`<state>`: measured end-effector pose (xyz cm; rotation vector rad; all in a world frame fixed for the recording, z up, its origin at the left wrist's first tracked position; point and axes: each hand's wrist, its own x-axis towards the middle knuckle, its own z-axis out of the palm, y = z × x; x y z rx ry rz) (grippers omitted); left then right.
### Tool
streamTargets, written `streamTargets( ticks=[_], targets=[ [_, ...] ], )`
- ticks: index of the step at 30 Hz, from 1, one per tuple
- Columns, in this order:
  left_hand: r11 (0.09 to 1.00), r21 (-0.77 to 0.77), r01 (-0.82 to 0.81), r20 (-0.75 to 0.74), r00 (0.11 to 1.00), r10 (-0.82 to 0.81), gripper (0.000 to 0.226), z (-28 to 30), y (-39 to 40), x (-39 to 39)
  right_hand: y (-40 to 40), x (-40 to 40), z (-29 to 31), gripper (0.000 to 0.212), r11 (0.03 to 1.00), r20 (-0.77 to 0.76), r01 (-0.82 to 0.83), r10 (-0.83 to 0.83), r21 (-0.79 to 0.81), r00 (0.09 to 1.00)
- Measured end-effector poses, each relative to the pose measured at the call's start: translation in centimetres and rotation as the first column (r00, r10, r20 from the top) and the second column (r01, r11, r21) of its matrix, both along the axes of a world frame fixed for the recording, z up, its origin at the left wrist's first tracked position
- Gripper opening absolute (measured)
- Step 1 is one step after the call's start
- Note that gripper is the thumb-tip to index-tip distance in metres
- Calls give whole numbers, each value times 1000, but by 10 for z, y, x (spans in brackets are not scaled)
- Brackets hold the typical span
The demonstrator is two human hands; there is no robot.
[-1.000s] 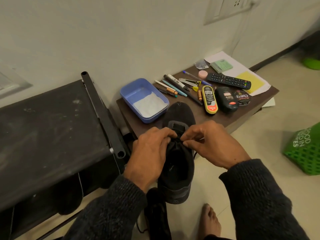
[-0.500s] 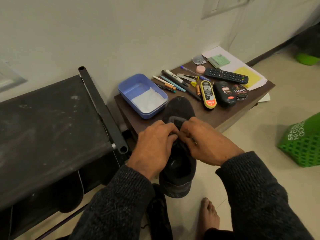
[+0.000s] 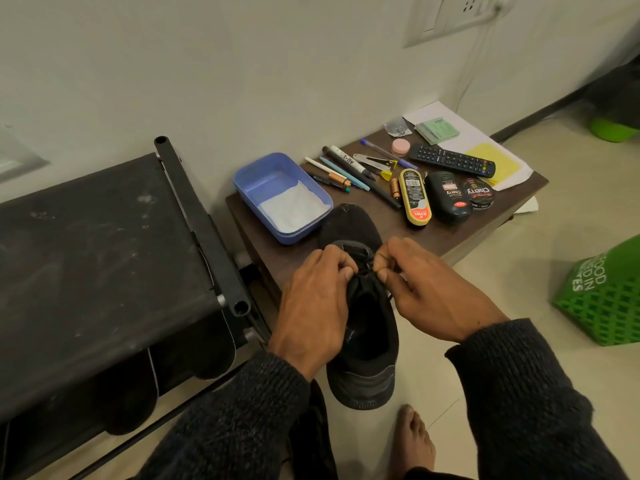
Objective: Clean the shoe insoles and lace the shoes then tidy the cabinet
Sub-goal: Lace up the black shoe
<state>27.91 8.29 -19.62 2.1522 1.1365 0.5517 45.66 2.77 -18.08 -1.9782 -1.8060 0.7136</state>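
Since a second ago your hands parted slightly, lacing mid-way.
Your left hand [image 3: 317, 299] and right hand [image 3: 420, 289] pinch the lace on the black shoe [image 3: 363, 327] at frame centre; second shoe [image 3: 311, 441] and cabinet [image 3: 104, 254] untouched.

**Both hands meet, fingers pinched**

The person's two forearms reach forward and converge, both covered to the wrist in dark knitted sleeves [image 3: 519, 393]. The left hand [image 3: 313, 306] lies palm down, its back toward the camera, fingers curled under and the fingertips [image 3: 344, 271] tucked inward in a pinch on the lace [image 3: 363, 263]. The right hand [image 3: 429, 292] comes in from the other side, wrist turned slightly, thumb and forefinger pressed together on the same lace, the other fingers bent loosely behind them. The fingertips of both hands sit just beside each other. A bare foot [image 3: 412, 441] rests below, toes pointing forward.
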Motion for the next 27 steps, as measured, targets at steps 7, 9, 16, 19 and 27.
streamTargets(
  ticks=[7, 9, 16, 19, 27],
  targets=[
    [989, -151, -5, 72, 997, 16, 15, 4, 12, -7, 0, 10, -5, 17, 996, -87, 89, -87, 26, 992],
    [993, -113, 19, 37, 999, -15, 14, 3, 15, -7, 1, 11, -6, 17, 998, -62, 61, -60, 15, 996],
    [994, -34, 105, -20, 994, -106, 13, 4, 17, -14, 7, 8, -7, 14, 999, -43, 6, -5, 34, 999],
    [993, -25, 115, -34, 993, -116, 11, 1, 20, -11, 10, 4, -9, 12, 998, 7, -4, 4, 59, 1000],
    [975, 27, 220, -122, 969, -215, 9, -4, 20, -5, 8, 5, -9, 12, 997, 17, 10, -12, 76, 1000]
  ],
)
